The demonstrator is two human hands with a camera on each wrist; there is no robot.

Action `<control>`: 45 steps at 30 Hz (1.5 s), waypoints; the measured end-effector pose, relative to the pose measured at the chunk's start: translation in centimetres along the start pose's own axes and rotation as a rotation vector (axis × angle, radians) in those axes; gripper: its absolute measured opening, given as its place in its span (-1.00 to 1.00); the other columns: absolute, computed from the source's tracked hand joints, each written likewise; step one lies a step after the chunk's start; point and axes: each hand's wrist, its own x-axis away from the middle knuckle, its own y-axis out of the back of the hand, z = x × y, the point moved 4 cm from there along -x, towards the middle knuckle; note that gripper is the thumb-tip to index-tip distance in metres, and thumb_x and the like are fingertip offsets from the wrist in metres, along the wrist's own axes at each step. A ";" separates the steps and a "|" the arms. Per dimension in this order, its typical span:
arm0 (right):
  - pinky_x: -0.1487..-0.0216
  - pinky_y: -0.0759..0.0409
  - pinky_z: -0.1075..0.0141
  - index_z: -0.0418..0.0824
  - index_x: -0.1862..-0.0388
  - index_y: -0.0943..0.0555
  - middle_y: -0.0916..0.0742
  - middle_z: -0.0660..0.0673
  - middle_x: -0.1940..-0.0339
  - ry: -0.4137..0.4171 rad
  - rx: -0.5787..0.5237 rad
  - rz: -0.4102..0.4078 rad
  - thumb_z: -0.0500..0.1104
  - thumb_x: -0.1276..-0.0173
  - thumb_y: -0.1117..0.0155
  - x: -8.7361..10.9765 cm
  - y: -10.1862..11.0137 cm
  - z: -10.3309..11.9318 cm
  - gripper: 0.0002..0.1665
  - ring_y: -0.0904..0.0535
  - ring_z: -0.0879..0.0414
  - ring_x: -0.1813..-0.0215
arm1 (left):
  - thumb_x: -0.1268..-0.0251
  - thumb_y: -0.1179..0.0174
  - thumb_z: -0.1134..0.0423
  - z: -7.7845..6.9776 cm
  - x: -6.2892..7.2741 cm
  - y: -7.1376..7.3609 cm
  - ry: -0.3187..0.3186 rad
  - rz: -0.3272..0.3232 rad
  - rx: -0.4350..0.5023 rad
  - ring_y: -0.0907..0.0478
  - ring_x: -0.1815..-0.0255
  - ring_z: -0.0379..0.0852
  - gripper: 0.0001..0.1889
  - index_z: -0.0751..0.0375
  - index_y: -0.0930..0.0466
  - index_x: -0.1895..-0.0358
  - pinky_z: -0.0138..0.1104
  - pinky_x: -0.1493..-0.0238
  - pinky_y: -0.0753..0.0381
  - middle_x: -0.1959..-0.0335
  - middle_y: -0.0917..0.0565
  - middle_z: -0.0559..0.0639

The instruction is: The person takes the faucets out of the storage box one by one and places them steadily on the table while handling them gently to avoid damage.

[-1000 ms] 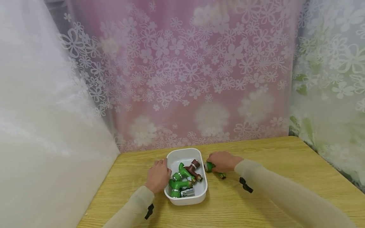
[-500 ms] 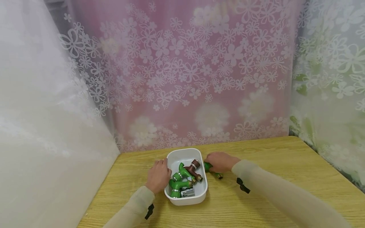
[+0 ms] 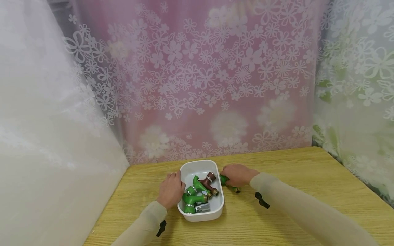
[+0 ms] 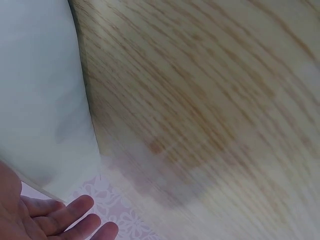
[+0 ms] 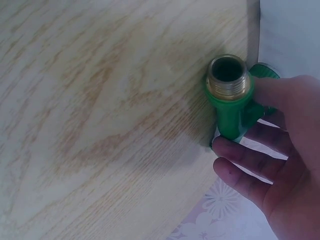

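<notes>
My left hand [image 3: 170,191] grips the left rim of a white plastic basin [image 3: 200,216]. In the left wrist view, that hand's fingers [image 4: 70,220] show beside the basin wall [image 4: 40,90], its thumb hidden. Beyond the basin's right side, my right hand [image 3: 239,175] holds a green plastic tap [image 3: 223,180] low over the table. The right wrist view shows the tap's brass threaded end [image 5: 229,77] facing the camera, with thumb and fingers around its body. Inside the basin lie a brown tap [image 3: 208,182], two green taps, one of them nearest the front [image 3: 190,205], and a clear-and-metal piece [image 3: 202,207].
A wood-grain table [image 3: 277,205] bears the basin. Pink flowered sheeting [image 3: 215,85] hangs behind it. A white sheet [image 3: 55,136] closes the left side, and another flowered sheet [image 3: 363,102] hangs at the right.
My right hand has shifted slightly left with the green tap, closer to the basin's side, then stayed put. The left hand and the basin have kept their place.
</notes>
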 end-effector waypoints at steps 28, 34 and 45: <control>-0.10 -0.65 0.03 -0.14 -0.23 -0.62 -0.70 -0.14 -0.12 -0.017 0.052 -0.012 0.00 -0.34 -0.39 0.8 1.3 -0.3 -0.49 -0.65 -0.02 -0.10 | -0.45 -0.08 0.14 0.0 -0.2 -0.2 0.003 -0.007 -0.011 -0.58 -0.14 0.11 -0.50 0.32 -0.42 -0.34 0.00 -0.02 -0.68 -0.08 -0.64 0.20; 0.01 -0.68 0.10 -0.12 -0.13 -0.68 -0.72 -0.09 -0.08 -0.009 0.076 -0.057 0.00 -0.38 -0.36 1.1 2.8 0.3 -0.60 -0.68 0.03 -0.02 | -0.45 -0.08 0.14 0.1 -0.2 -0.2 0.008 0.001 -0.005 -0.58 -0.15 0.11 -0.51 0.31 -0.42 -0.34 0.01 -0.01 -0.68 -0.09 -0.64 0.19; 0.14 -0.68 0.15 -0.10 -0.09 -0.70 -0.73 -0.06 0.01 0.091 0.099 -0.117 -0.03 -0.42 -0.31 0.9 6.1 3.2 -0.67 -0.69 0.07 0.09 | -0.44 -0.08 0.14 0.3 -0.1 -0.4 0.024 0.008 0.005 -0.57 -0.16 0.12 -0.49 0.31 -0.41 -0.36 0.02 -0.01 -0.68 -0.10 -0.64 0.19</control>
